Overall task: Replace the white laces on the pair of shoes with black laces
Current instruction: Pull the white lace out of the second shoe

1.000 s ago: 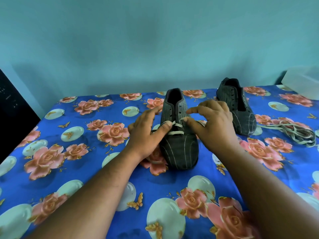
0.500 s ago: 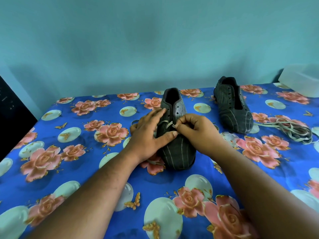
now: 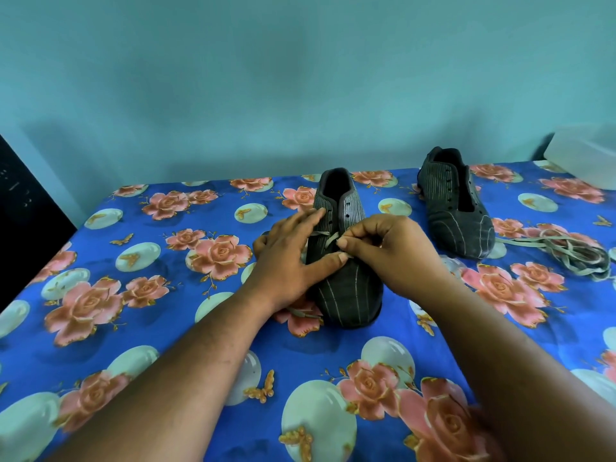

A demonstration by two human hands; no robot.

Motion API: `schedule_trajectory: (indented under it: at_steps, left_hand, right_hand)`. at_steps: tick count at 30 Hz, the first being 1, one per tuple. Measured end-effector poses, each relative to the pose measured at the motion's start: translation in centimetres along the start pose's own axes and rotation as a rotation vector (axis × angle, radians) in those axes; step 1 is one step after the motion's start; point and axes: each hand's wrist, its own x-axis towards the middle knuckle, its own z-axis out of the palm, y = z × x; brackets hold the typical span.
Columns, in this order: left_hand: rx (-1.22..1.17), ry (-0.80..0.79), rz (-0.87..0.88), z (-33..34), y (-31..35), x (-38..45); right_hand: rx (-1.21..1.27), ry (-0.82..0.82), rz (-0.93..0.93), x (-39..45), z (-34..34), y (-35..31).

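Two dark grey striped fabric shoes stood on the blue cloth printed with pink roses [image 3: 186, 328]: the near shoe [image 3: 346, 288] at the centre, toe towards the person, and the far shoe [image 3: 456, 208] well apart to the right, its eyelets bare. Only the lowest eyelets of the near shoe carried the white lace [image 3: 325, 240], which crossed the tongue just above the toe cap. The left hand [image 3: 290, 258] lay flat against the shoe's left side, fingers straight and reaching up along the eyelets, thumb pressed across the upper just below the lace. The right hand [image 3: 383, 248] curled over the shoe's right side, thumb and forefinger pinching the lace where it met the right eyelets, fingertips touching the left thumb. A loose heap of pale flat laces [image 3: 566, 251] lay on the cloth just right of the far shoe. A whitish plastic box [image 3: 586, 161] sat at the far right edge.
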Motion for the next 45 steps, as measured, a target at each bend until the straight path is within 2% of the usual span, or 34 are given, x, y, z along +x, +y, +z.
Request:
schedule_trajectory:
  at_steps: [2, 4, 6, 8, 11, 14, 17, 21, 23, 24, 28, 30, 33, 37, 40, 42, 45]
  left_hand:
    - [0.009, -0.002, 0.002, 0.0, 0.0, 0.0]
    - [0.023, 0.005, 0.008, 0.0, 0.0, -0.1]
    - [0.033, 0.004, 0.009, 0.0, 0.2, -0.1]
    - [0.042, -0.005, 0.006, 0.0, 0.3, 0.0]
    - [0.036, -0.014, -0.011, 0.0, 0.1, 0.1]
    - [0.017, -0.018, -0.017, 0.1, -0.2, 0.0]
    - [0.008, -0.017, -0.014, 0.1, 0.0, 0.0]
    - [0.002, -0.016, -0.001, 0.1, 0.0, 0.0]
    - [0.01, -0.022, 0.001, 0.1, 0.0, 0.0]
    - [0.012, -0.025, 0.0, 0.1, 0.0, 0.0]
    - [0.032, -0.017, 0.004, 0.2, 0.1, 0.1]
    - [0.034, -0.017, 0.004, 0.2, 0.1, 0.0]
    - [0.03, -0.022, 0.006, 0.2, 0.1, 0.0]
    - [0.036, -0.021, 0.005, 0.2, 0.1, -0.1]
    - [0.032, -0.031, 0.003, 0.1, 0.0, -0.1]
    - [0.031, -0.034, -0.001, 0.1, 0.0, 0.0]
    - [0.039, -0.026, -0.008, 0.2, -0.1, 0.1]
  right_hand:
    - [0.129, -0.09, 0.044, 0.1, 0.0, -0.1]
    - [0.375, -0.2, 0.139, 0.1, -0.2, 0.0]
    - [0.552, -0.245, 0.209, 0.1, -0.5, 0.2]
    - [0.399, -0.203, 0.168, 0.3, -0.5, 0.3]
    - [-0.124, -0.016, -0.014, 0.1, 0.2, 0.5]
    - [-0.171, 0.115, -0.144, 0.2, 0.5, 0.5]
    - [-0.058, 0.063, -0.189, 0.4, -0.1, 0.5]
    - [0.415, -0.09, -0.044, -0.2, -0.7, -1.1]
    - [0.495, -0.085, 0.004, -0.3, -0.8, -1.3]
    - [0.414, -0.052, 0.007, -0.3, -0.8, -1.3]
    - [-0.207, 0.083, -0.019, 0.0, -0.4, -0.2]
    - [-0.308, 0.106, -0.042, 0.0, -0.3, 0.0]
    - [-0.142, 0.105, -0.075, -0.2, -0.6, -0.6]
    - [0.302, 0.102, -0.046, -0.3, -1.0, -1.6]
    - [0.572, 0.218, 0.013, 0.2, -1.5, -1.2]
    - [0.404, 0.307, 0.089, 0.6, -1.8, -0.5]
    - [-0.141, 0.332, 0.061, 0.7, -1.4, 1.0]
